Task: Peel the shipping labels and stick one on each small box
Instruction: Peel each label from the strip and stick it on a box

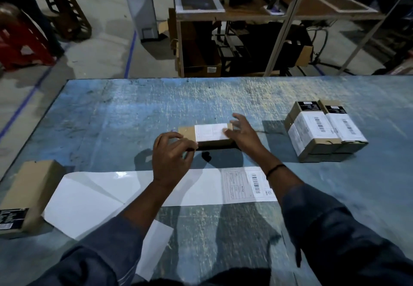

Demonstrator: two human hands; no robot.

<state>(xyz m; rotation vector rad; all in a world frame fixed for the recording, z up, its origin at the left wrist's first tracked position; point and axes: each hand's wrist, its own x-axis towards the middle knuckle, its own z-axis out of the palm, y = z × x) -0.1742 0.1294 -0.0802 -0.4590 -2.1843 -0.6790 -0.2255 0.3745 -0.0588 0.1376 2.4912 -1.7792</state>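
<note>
Nearest, 1 long strip of glossy label backing lies flat on the blue table, long axis running left-right across the person's front; most of it is bare. Only 1 printed label shows on it, at the right end, barcode bars running along the strip, partly under the right forearm. A 2nd loose bit of white sheet sits nearer the body, by the left sleeve.

At far left, near edge: 1 unlabelled box, brown w/ a black end panel, long axis pointing away from the person, tilted a bit.

Mid table: 1 small box lying flat, long axis left-right, w/ 1 white label on its top face covering approx the right two-thirds; brown card bare at the left end. Left hand is at the box's left end, fingers curled together, thumb and fingertips touching the near-left corner; can't tell if it truly grips. Right hand has fingers spread apart, palm down, fingertips on the label's right end.

Farther right: stack of labelled boxes, at least 2 side by side on top, more under (count unclear), long axes pointing away and slightly left, barcodes up.

Beyond the table: shelving, 1 red stool.
</note>
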